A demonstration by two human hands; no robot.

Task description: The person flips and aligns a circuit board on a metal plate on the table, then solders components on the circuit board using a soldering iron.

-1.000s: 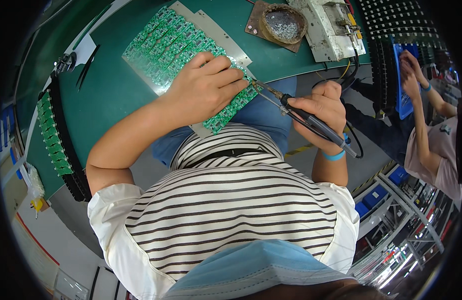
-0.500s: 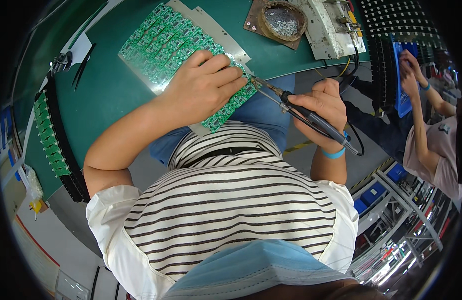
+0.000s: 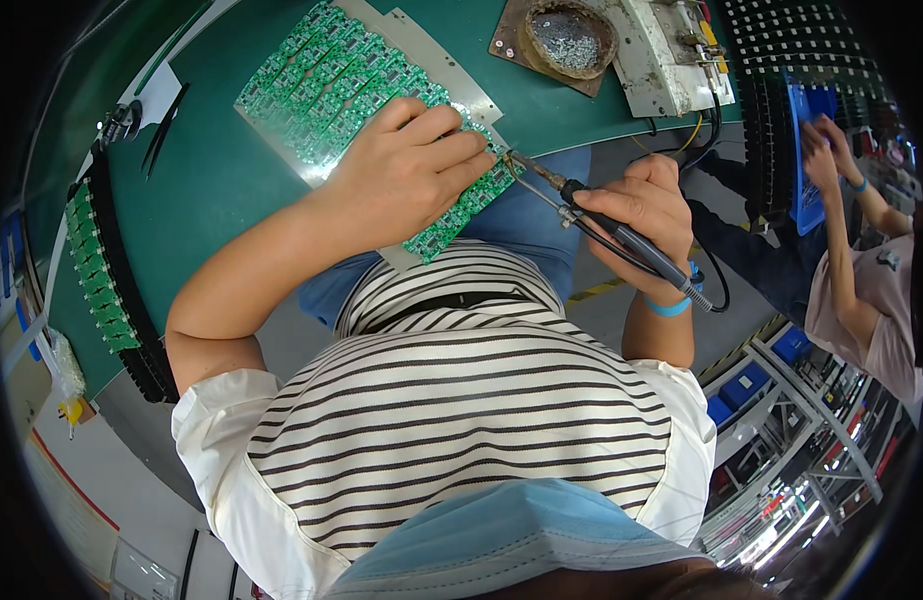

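My right hand [image 3: 642, 218] grips a soldering iron [image 3: 632, 240], which has a thin metal tube running alongside its barrel. Its tip meets the right edge of the green circuit boards [image 3: 327, 85], close to the fingers of my left hand [image 3: 407, 170]. That hand rests over the boards with its fingers curled and closed; whatever sits between the fingertips is hidden. Rows of boards packed with small parts lie on a flat grey plate [image 3: 437, 60], which reaches over the table edge above my lap.
A round dish of metal bits [image 3: 572, 72] sits on a brown board beside a worn metal unit [image 3: 657, 60] with cables. Black tweezers [image 3: 167, 130] lie on the green table [image 3: 207, 170]. A black rack of green boards [image 3: 102, 270] stands left. At right, a co-worker handles a blue tray [image 3: 807, 205].
The iron's tip has shifted very slightly at the board's edge, while my left hand stays almost still. The co-worker's hands have moved a little at the blue tray.
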